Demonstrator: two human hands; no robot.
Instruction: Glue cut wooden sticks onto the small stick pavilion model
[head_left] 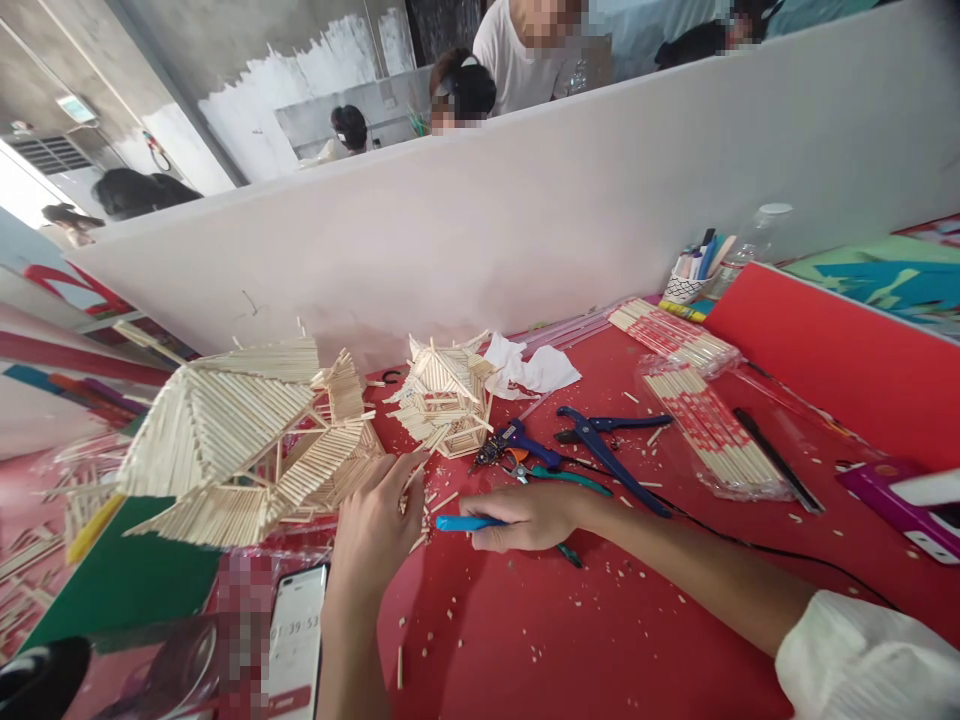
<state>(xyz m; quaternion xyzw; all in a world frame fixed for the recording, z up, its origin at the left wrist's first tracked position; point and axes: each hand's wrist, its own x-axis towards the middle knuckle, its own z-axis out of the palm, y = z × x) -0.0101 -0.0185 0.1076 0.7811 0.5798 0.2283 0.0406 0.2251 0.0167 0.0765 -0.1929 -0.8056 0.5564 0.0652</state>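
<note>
My left hand (379,515) is at the right edge of a large model pavilion (232,420) made of pale wooden sticks. Its fingers are bent and closed, with a thin wooden stick partly showing between them; the fingertips are mostly hidden. My right hand (529,515) lies low over the red table, closed around a slim light-blue tool (466,523) that points left toward my left hand. The tool's exact kind cannot be made out. Just beyond both hands stands a smaller stick pavilion (442,385). Pliers with green handles (574,480) lie behind my right hand.
A blue cutter (611,455) and a blue glue gun (529,440) lie beyond my right hand. Packs of chopsticks (712,430), a black pen (776,460) and a red board (810,370) are to the right. A phone (296,640) is at lower left. Wood scraps litter the table.
</note>
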